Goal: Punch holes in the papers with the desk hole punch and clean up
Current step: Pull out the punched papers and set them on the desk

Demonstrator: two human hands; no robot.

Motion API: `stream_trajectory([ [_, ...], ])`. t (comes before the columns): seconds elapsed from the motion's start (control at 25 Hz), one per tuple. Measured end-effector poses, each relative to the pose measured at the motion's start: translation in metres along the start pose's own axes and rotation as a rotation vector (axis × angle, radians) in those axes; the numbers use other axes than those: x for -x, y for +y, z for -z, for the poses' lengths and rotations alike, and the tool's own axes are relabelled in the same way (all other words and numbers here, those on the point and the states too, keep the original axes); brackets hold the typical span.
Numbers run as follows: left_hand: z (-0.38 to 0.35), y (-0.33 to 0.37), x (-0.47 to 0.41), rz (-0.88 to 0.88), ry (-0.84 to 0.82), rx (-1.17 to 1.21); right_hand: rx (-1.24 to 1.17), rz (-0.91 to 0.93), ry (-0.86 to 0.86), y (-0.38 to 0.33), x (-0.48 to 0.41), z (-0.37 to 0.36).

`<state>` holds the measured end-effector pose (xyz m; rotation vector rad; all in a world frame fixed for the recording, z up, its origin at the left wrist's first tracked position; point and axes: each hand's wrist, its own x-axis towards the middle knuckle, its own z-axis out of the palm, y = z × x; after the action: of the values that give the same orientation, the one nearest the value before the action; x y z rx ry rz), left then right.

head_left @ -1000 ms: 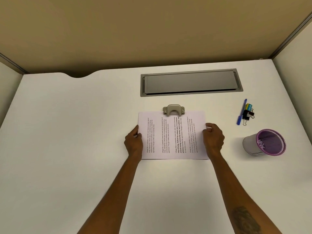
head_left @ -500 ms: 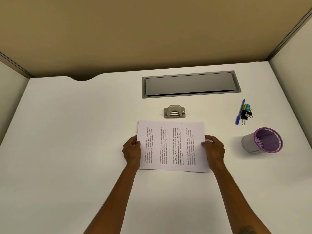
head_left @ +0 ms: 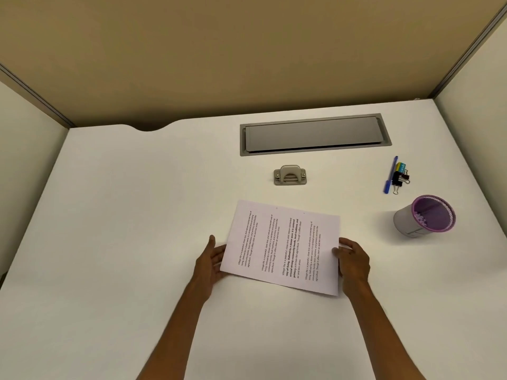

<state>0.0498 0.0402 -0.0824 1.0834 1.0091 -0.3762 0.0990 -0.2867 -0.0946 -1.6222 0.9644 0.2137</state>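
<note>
Right hand (head_left: 354,260) is closed on the right edge of the papers (head_left: 282,248), thumb on top and fingers curled beneath. The left hand (head_left: 212,259) is kept flatter, with fingers slid under the left edge and the thumb lifted clear. The papers are held between the two hands, skewed and seemingly just above the desk (head_left: 123,229). Thin, light and floppy sheets like these are best taken by opposite edges, as is done now; with a one-sided pinch they would likely sag or fan apart. Beyond the hands, apart from the papers' far edge, the hole punch (head_left: 290,175) is seen. Farther off to the right of the right hand, a purple cup (head_left: 424,218) is placed.
</note>
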Motion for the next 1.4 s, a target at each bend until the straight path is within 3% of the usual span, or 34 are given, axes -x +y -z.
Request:
stream_trajectory([
  [0.12, -0.002, -0.022, 0.004, -0.044, -0.021, 0.338, -0.073, -0.039, 0.036, 0.013, 0.017, -0.003],
  [0.2, -0.012, -0.033, 0.009, -0.097, 0.016, 0.375, -0.150, -0.105, 0.026, 0.021, 0.032, -0.009],
  [0.44, -0.038, -0.052, 0.019, -0.315, 0.058, 0.023, -0.329, -0.241, -0.128, 0.046, 0.071, -0.020],
  [0.6, -0.024, -0.042, 0.013, -0.329, 0.071, -0.100, -0.356, -0.255, -0.141, 0.026, 0.049, -0.009],
  [0.68, -0.012, -0.034, 0.009, -0.315, 0.066, -0.168, -0.250, -0.259, -0.248, 0.010, 0.029, -0.003],
  [0.84, -0.002, -0.018, 0.005, -0.276, 0.000, -0.195, 0.077, -0.199, -0.553, -0.015, 0.002, -0.003],
  [0.96, -0.006, -0.017, 0.003, -0.242, 0.058, -0.135, 0.258, -0.087, -0.665, -0.028, 0.004, -0.022],
  [1.16, -0.023, -0.030, 0.007, -0.342, 0.122, -0.201, 0.484, 0.243, -0.617, -0.037, 0.019, -0.068],
  [1.4, -0.034, -0.001, 0.020, -0.522, 0.064, -0.171, 0.335, 0.312, -0.568, -0.042, 0.030, -0.067],
])
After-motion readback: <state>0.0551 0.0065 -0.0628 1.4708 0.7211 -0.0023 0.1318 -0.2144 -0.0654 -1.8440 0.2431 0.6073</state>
